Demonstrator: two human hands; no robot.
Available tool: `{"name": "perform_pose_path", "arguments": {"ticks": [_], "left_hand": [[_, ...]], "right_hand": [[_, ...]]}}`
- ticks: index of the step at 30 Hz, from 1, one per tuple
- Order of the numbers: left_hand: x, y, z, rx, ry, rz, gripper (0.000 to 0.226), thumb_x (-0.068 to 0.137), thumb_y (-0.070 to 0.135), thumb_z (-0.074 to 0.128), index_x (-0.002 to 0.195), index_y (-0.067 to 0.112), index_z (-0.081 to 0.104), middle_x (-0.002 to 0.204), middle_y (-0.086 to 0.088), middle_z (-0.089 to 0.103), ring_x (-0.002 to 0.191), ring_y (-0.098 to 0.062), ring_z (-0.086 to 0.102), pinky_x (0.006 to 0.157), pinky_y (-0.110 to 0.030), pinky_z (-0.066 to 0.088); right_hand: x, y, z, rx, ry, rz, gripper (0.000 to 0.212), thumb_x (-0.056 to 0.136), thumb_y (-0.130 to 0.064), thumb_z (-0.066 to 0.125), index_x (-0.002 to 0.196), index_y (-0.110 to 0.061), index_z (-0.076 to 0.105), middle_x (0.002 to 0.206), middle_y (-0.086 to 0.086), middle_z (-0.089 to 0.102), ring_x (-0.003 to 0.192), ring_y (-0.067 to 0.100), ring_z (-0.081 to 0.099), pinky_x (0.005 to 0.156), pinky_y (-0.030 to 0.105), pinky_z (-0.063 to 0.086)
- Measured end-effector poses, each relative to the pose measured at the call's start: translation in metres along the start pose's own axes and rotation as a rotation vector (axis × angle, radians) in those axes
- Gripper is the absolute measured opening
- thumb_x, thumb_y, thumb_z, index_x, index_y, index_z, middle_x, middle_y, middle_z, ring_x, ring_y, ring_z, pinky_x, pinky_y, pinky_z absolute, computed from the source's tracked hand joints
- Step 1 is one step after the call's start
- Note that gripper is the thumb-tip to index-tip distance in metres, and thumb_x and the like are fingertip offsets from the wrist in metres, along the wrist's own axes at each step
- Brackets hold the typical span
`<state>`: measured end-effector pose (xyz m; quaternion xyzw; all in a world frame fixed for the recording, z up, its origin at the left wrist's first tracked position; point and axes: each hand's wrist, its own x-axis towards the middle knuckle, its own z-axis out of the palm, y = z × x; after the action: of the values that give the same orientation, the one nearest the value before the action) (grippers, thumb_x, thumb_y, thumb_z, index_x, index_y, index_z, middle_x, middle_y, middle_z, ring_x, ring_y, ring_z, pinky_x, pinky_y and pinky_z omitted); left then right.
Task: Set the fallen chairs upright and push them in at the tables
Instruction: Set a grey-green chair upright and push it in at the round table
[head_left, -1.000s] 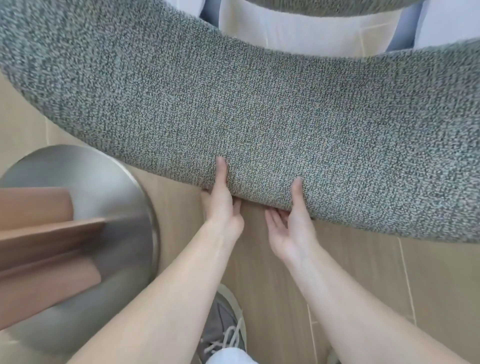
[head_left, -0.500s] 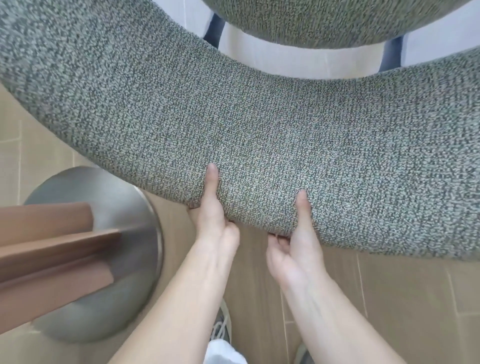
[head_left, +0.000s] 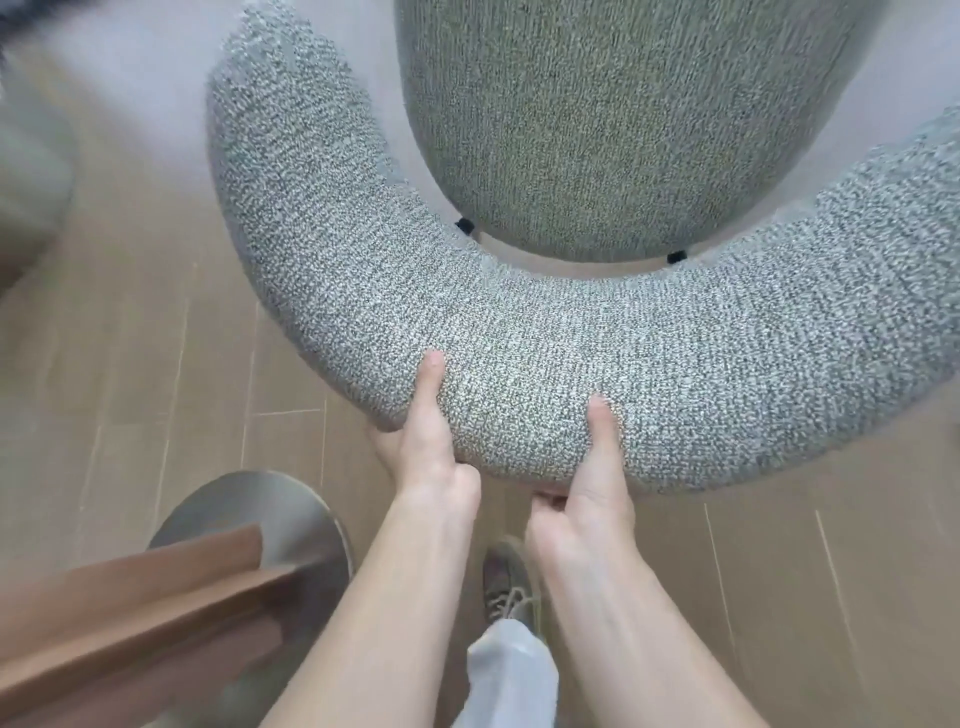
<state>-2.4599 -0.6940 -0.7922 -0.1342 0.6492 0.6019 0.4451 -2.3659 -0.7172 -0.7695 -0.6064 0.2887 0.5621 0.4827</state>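
Gripping chair backrest (head_left: 649, 343) — left hand (head_left: 427, 453), right hand (head_left: 592, 486).

The tan plank floor (head_left: 156, 364) carries a round metal table base (head_left: 249, 504) and a shoe (head_left: 506, 577).

Your fingers are out of sight under the backrest (head_left: 675, 374): of the left hand (head_left: 426, 457) and right hand (head_left: 597, 499) only thumbs and wrists show. The backrest runs off the right edge and the seat (head_left: 597, 130) off the top. The table (head_left: 130, 613) is blurred and cut by the left edge. The grey shape (head_left: 31, 171) at upper left is too smeared to name, perhaps more upholstery.
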Motion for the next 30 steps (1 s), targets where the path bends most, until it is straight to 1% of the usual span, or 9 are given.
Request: {"name": "perform_pose_path", "arguments": {"ticks": [2,5,8,10,12,15,19,23,30], "left_hand": [[-0.013,0.023,0.043,-0.016,0.001,0.033,0.071,0.08,0.014,0.095,0.139,0.028,0.058,0.129,-0.002,0.075,0.109,-0.029,0.077,0.097,-0.065,0.06],[-0.026,0.053,0.112,-0.005,0.02,0.078,0.069,0.079,0.013,0.095,0.133,0.025,0.054,0.124,-0.002,0.073,0.108,-0.027,0.076,0.099,-0.062,0.061],[-0.036,0.083,0.179,-0.015,0.067,0.159,0.057,0.079,0.007,0.094,0.109,0.031,0.052,0.109,0.005,0.07,0.1,-0.022,0.075,0.101,-0.058,0.06],[-0.041,0.101,0.221,-0.003,0.084,0.194,0.057,0.078,0.004,0.093,0.098,0.031,0.047,0.103,0.008,0.067,0.098,-0.022,0.073,0.103,-0.058,0.059],[-0.043,0.115,0.26,0.013,0.098,0.212,0.057,0.077,0.005,0.093,0.104,0.027,0.048,0.103,0.004,0.067,0.097,-0.023,0.072,0.103,-0.057,0.059],[-0.039,0.13,0.314,0.054,0.14,0.238,0.067,0.075,0.011,0.094,0.121,0.018,0.046,0.109,-0.005,0.068,0.095,-0.027,0.072,0.1,-0.054,0.059],[-0.035,0.149,0.387,0.078,0.158,0.273,0.063,0.075,0.011,0.092,0.115,0.02,0.044,0.094,0.005,0.062,0.073,-0.013,0.063,0.094,-0.048,0.06],[-0.032,0.162,0.449,0.087,0.176,0.267,0.059,0.077,0.006,0.088,0.112,0.019,0.042,0.093,0.002,0.06,0.072,-0.018,0.062,0.094,-0.053,0.061],[-0.018,0.176,0.524,0.127,0.191,0.248,0.057,0.079,0.005,0.086,0.111,0.017,0.04,0.089,0.001,0.056,0.07,-0.021,0.058,0.086,-0.045,0.058]], "right_hand": [[-0.023,-0.029,0.038,-0.011,0.006,-0.031,0.038,0.078,-0.035,0.094,0.097,-0.016,0.067,0.112,0.007,0.079,0.102,0.029,0.077,0.099,0.052,0.061],[-0.053,-0.073,0.097,-0.033,-0.001,-0.073,0.034,0.081,-0.036,0.091,0.091,-0.017,0.065,0.108,0.007,0.078,0.102,0.03,0.076,0.097,0.052,0.061],[-0.078,-0.109,0.156,-0.047,0.053,-0.153,0.032,0.084,-0.031,0.09,0.085,-0.014,0.062,0.097,0.006,0.076,0.093,0.03,0.076,0.092,0.055,0.062],[-0.088,-0.132,0.192,-0.079,0.084,-0.206,0.032,0.083,-0.028,0.09,0.078,-0.01,0.064,0.087,0.003,0.074,0.082,0.026,0.075,0.084,0.052,0.065],[-0.094,-0.153,0.225,-0.104,0.099,-0.237,0.032,0.082,-0.027,0.089,0.071,-0.01,0.065,0.082,0.003,0.073,0.071,0.023,0.072,0.072,0.045,0.064],[-0.095,-0.186,0.267,-0.122,0.101,-0.248,0.03,0.081,-0.028,0.088,0.071,-0.012,0.065,0.077,0.003,0.072,0.068,0.023,0.072,0.065,0.041,0.061],[-0.098,-0.231,0.325,-0.116,0.086,-0.24,0.026,0.081,-0.023,0.087,0.073,-0.014,0.064,0.083,0.005,0.075,0.072,0.024,0.075,0.066,0.043,0.064],[-0.098,-0.269,0.377,-0.117,0.079,-0.211,0.023,0.082,-0.018,0.083,0.07,-0.011,0.064,0.074,0.006,0.071,0.065,0.027,0.071,0.07,0.056,0.064],[-0.088,-0.315,0.441,-0.15,0.118,-0.173,0.033,0.086,-0.018,0.08,0.067,-0.013,0.054,0.071,-0.001,0.06,0.061,0.019,0.058,0.068,0.041,0.059]]}}
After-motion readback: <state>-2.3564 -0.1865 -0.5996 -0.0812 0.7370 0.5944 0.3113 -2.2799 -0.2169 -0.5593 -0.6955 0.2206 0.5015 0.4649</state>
